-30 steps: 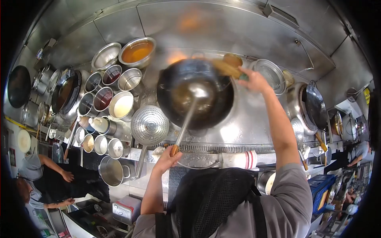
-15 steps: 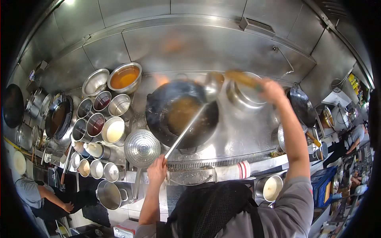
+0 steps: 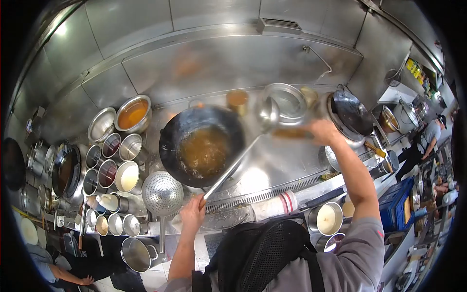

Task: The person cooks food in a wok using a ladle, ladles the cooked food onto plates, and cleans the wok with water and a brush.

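My left hand (image 3: 193,212) is closed around the end of a long-handled ladle (image 3: 228,174). The ladle's metal bowl hangs at the upper right of the wok, near a round steel pot (image 3: 283,118). My right hand (image 3: 325,132) grips a tan-brown, stick-like thing (image 3: 292,133), smeared by motion, pointing left towards the ladle. Bubbly brown liquid lies in the black wok (image 3: 170,136) on the stove. A perforated skimmer (image 3: 163,193) rests on the counter edge left of my left hand.
Steel cups of sauces (image 3: 108,173) and two bowls, one with orange liquid (image 3: 133,114), stand at the left. A folded striped towel (image 3: 275,206) lies on the front edge. A second wok (image 3: 351,113) sits at the right. Other people (image 3: 430,134) stand at both sides.
My view has shifted to the right. The ladle's bowl has moved away from the wok, rightward towards the steel pot. The brown thing in my right hand has swung lower, from tilted to nearly level.
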A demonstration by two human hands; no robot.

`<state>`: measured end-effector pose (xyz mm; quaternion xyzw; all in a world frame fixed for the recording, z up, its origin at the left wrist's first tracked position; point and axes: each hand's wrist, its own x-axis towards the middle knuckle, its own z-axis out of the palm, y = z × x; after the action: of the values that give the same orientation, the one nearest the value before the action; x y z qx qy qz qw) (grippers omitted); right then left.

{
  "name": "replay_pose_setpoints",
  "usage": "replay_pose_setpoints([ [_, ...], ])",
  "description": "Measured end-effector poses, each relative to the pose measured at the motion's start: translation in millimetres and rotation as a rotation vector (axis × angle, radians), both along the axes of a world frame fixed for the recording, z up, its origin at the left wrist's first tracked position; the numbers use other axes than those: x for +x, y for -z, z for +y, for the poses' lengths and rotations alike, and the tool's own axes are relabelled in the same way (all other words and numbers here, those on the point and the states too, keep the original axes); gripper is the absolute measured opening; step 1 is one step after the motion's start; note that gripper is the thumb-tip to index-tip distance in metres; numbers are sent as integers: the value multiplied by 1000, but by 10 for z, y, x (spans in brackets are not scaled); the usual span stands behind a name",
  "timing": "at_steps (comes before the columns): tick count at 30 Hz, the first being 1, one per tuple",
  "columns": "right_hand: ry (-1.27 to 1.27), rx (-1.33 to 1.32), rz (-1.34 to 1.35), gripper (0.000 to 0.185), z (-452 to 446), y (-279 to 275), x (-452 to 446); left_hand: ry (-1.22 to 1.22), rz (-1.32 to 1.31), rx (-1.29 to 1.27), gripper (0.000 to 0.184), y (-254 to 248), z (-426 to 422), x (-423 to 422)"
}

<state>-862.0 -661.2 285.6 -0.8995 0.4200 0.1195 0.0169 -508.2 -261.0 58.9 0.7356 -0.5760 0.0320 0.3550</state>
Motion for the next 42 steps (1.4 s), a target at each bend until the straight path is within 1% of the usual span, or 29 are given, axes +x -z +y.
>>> replay_pose_setpoints([
  [1,-21,23,262,73,-42,-6,-108,18,41,14,41,-12,29,-77],
  [2,-17,-46,80,72,-97,4,-334,33,81,23,41,-20,32,-152],
  [3,-18,-114,-98,71,-146,42,-655,33,222,114,39,-6,35,-250],
  [5,4,-226,-411,70,-197,-120,-935,167,624,20,38,148,-35,-594],
  [6,40,-271,-547,70,-111,-387,-1052,238,818,-17,38,174,-99,-752],
  [8,38,-495,-800,70,-101,-667,-1322,335,1270,125,40,-112,-203,-1067],
  [9,51,-563,-932,68,-75,-803,-1448,375,1499,201,41,-219,-262,-1206],
  [10,61,-637,-1061,66,-47,-902,-1545,374,1521,191,42,-231,-334,-1316],
  [12,266,-560,-1399,64,-4,-961,-1659,372,1569,152,42,-228,-477,-1513],
  [13,286,-593,-1514,68,-134,-854,-1735,385,1599,152,38,-292,-540,-1578],
  [14,416,-453,-1710,69,-156,-773,-1659,390,1586,163,39,-304,-597,-1643],
  [16,280,-908,-1624,65,-405,-254,-1502,392,1564,193,41,-306,-655,-1763],
  [18,-6,-578,-851,62,-312,223,-1701,342,1431,288,39,-348,-741,-1925],
  [20,92,-52,-106,65,-108,329,-1705,288,1347,346,37,-320,-705,-2087],
  [22,115,54,-55,67,-24,287,-1936,250,1303,354,36,-221,-749,-2184],
  [23,123,107,-24,67,-44,283,-2090,220,1237,369,37,-172,-780,-2249],
  [25,197,-122,-507,71,-357,665,-2528,145,1111,403,38,-43,-796,-2361],
  [26,229,-227,-752,73,-454,823,-2612,98,1048,420,39,71,-756,-2386],
  [29,840,-69,-1428,78,-144,722,-1942,122,708,345,48,273,-803,-2444],
  [30,401,-550,-1206,80,-315,1249,-1943,146,630,316,49,187,-793,-2486],
  [32,254,-66,-322,77,-203,1352,-1967,195,803,368,48,42,-813,-2572],
  [33,154,14,-184,73,-204,1431,-2004,186,782,393,46,13,-807,-2571],
  [34,57,88,-44,68,-209,1523,-2023,218,805,381,44,116,-789,-2541],
  [36,179,69,-153,61,-111,1669,-2036,224,799,360,43,314,-720,-2532],
  [39,468,19,-520,64,8,1804,-2026,207,934,389,42,598,-603,-2600],
  [42,433,-194,-813,54,-135,2224,-2131,85,1020,444,44,948,-537,-2677],
])
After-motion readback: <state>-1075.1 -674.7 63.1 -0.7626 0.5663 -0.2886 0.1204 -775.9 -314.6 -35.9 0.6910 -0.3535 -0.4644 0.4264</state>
